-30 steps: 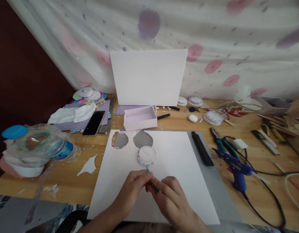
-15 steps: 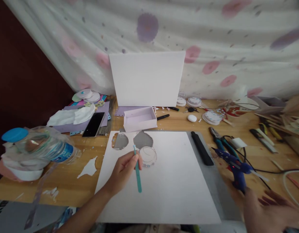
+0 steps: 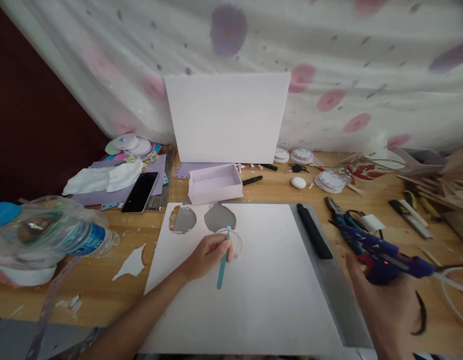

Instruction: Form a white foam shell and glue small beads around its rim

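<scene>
Pinched between the fingers of my left hand (image 3: 209, 255) are teal tweezers (image 3: 221, 270), their tip up and over a clear round piece (image 3: 237, 245) on the white board (image 3: 269, 295). A tiny pale bit shows at the tweezer tip. Two rounded holes (image 3: 219, 218) are cut through the board's upper left part. On the right, my right hand (image 3: 385, 305) is wrapped round the handle of a blue glue gun (image 3: 377, 250) with a lit red light, its nozzle pointing to the upper left.
A pale open box (image 3: 216, 185) stands behind the board, before an upright white panel (image 3: 227, 117). Left are a phone (image 3: 140, 192) and a plastic bottle (image 3: 84, 240). Right are a black tool (image 3: 314, 231), pliers (image 3: 334, 210), a white egg-shaped object (image 3: 298, 182) and stacked round pieces (image 3: 331, 181).
My right hand has taken hold of the glue gun and raised it from the table. My left hand has moved right with the tweezers, over the round piece.
</scene>
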`<state>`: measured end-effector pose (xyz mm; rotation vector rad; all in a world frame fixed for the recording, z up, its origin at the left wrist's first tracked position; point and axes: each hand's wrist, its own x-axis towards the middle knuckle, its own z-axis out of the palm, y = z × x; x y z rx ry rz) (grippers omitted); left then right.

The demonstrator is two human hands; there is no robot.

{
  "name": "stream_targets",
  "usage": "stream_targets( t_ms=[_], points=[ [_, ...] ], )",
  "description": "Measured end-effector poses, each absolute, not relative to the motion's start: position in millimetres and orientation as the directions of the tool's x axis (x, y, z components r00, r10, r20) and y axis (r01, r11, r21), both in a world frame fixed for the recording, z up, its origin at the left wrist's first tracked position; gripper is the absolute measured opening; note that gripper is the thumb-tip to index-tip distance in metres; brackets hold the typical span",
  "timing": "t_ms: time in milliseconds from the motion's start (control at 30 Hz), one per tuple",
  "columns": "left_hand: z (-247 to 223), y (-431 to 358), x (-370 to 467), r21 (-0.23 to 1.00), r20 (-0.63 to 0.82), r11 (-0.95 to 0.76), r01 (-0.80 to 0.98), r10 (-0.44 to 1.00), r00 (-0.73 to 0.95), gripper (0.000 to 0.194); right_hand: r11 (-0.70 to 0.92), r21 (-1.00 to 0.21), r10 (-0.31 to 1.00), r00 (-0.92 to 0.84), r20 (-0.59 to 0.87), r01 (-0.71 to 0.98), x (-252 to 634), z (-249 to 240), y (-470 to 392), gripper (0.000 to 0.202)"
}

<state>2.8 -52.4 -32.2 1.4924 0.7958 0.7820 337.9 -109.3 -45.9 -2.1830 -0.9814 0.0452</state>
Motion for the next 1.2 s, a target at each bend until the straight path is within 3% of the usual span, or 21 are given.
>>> stream_targets(
  t_ms=[67,167,267,533,733,1200],
  points=[
    [-38,-53,2,0.997,0.001,-0.045,0.067,0.839,0.544,0.044,-0.458,-0.679,0.648,0.739,0.187,0.574,314,-34,-100,0.038],
    [-44,-53,2,0.994,-0.009,-0.051,0.095,0.838,0.545,0.044,-0.228,-0.827,0.791,0.593,0.151,0.514,273,-31,-84,0.037],
    [-47,-53,1,0.991,-0.016,-0.059,0.119,0.837,0.546,0.044,-0.100,-0.858,0.878,0.451,0.162,0.504,238,-44,-75,0.031],
    [-48,-52,-1,0.971,-0.040,-0.109,0.212,0.802,0.597,0.040,-0.143,-0.846,0.929,0.364,0.064,0.513,221,-75,-72,0.024],
    [-47,-52,-1,0.970,-0.040,-0.118,0.212,0.783,0.621,0.037,-0.187,-0.844,0.911,0.411,0.043,0.503,219,-73,-73,0.020],
    [-46,-51,0,0.969,-0.042,-0.118,0.218,0.790,0.612,0.036,-0.156,-0.805,0.929,0.361,0.076,0.572,224,-81,-74,0.016]
  ],
)
